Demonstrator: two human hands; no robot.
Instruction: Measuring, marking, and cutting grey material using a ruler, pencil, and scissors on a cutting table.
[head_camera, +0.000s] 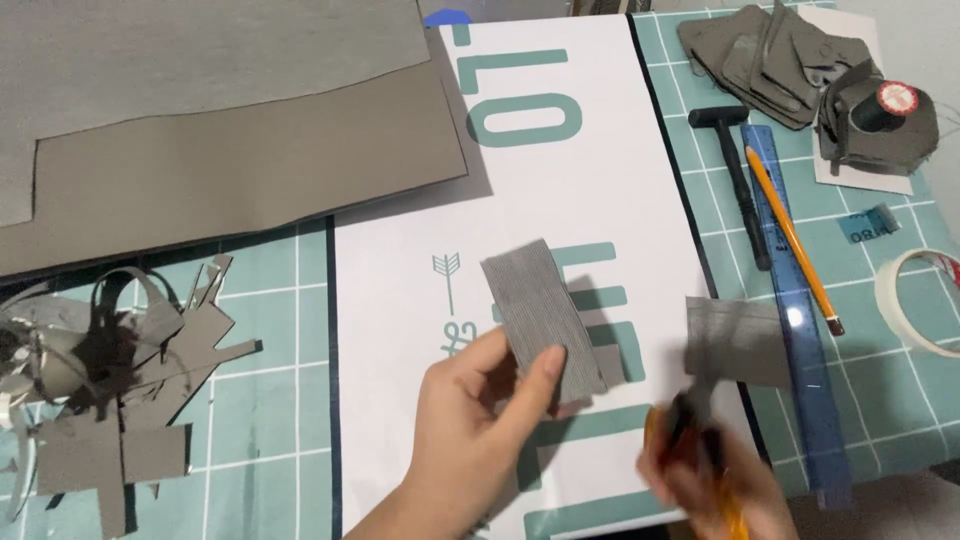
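My left hand (478, 430) pinches a grey rectangular strip of ribbed material (540, 315) between thumb and fingers, holding it up above a white printed sheet (560, 190). My right hand (705, 480) is blurred at the bottom right and grips orange-handled scissors (690, 440). A second grey rectangular piece (738, 340) lies or hangs just above the scissors, near the white sheet's right edge; whether the blades touch it I cannot tell.
Large grey sheets (200, 120) cover the top left. A heap of grey offcuts (110, 380) lies at left on the green cutting mat (270, 400). At right: blue ruler (795, 310), orange pencil (790, 235), black hammer (740, 175), tape roll (915, 300), stacked grey cut pieces (770, 60).
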